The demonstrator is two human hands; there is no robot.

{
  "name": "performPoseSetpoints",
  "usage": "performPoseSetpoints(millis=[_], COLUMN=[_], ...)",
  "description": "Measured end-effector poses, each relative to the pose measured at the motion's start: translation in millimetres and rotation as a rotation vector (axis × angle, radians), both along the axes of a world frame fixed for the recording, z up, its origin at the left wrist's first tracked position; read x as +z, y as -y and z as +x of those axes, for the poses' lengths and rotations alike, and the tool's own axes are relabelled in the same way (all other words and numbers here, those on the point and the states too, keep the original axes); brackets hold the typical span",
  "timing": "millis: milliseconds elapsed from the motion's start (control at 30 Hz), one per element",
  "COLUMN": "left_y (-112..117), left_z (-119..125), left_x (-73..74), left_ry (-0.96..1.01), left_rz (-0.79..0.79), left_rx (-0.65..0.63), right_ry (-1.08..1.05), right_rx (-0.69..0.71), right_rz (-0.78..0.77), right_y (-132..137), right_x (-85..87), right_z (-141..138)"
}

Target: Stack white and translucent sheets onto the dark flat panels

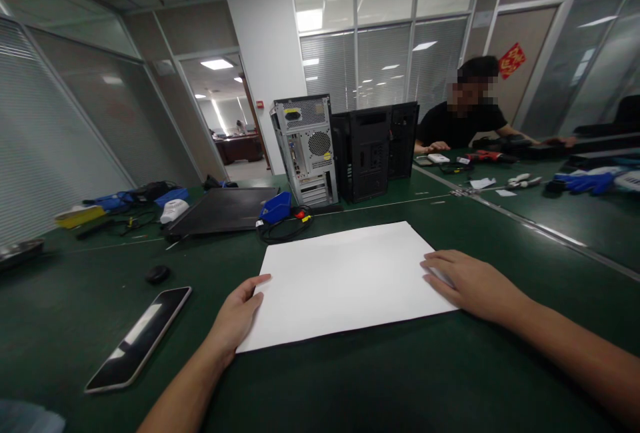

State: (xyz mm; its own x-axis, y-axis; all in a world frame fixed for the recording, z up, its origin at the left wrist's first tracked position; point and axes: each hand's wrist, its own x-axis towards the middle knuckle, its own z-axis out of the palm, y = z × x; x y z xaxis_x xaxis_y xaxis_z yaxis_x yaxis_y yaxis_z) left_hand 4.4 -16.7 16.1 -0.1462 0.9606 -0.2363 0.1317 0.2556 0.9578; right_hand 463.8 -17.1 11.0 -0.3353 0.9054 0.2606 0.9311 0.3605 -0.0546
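A blank white sheet of paper (345, 286) lies on the green tabletop in front of me, slightly skewed. My left hand (239, 313) holds its left edge, with thumb and forefinger on the top face; the other fingers are mostly hidden. At the opposite side, my right hand (467, 284) grips the right edge, its fingertips and thumb over the paper. What the undersides of both hands touch is out of sight.
A phone (140, 340) and a small round black object (157, 274) lie left. Beyond the paper are a blue item with a cable (276, 208), a dark panel (225, 210), a grey computer case (307, 150) and black cases (370, 153). Another person (463, 120) sits back right near tools.
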Motion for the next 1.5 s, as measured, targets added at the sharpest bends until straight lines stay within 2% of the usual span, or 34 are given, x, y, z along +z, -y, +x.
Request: performPoseSetpoints(millis=[600,700,833,967,1100,1300,1500], left_y=[-3,-1,1,-1,0,5,8], left_z=[-1,2,4,0,-3,2,15], left_x=[-3.9,1.7,8.6,8.0,4.8,8.5,11.4], left_ry=[0.017,0.092,0.299,0.383,0.42,0.38,0.448], left_rz=[0.003,-0.042,-0.097,-0.078,-0.033,0.016,0.002], left_rx=[0.021,0.062,0.14,0.154,0.145,0.146,0.088], right_ry=[0.005,0.015,0.017,0.021,-0.008,0.104,0.141], right_rx=[0.019,0.007,0.009,0.026,0.126,0.46,0.582], right_rz=[0.003,-0.02,-0.013,0.019,0.123,0.271,0.437], right_y=[-4,-4,-4,-2,4,21,30], right_x=[-4.7,-4.0,-3.3,-1.3,5.3,12.1,4.7], right_z=[4,3,3,2,-6,-33,-51])
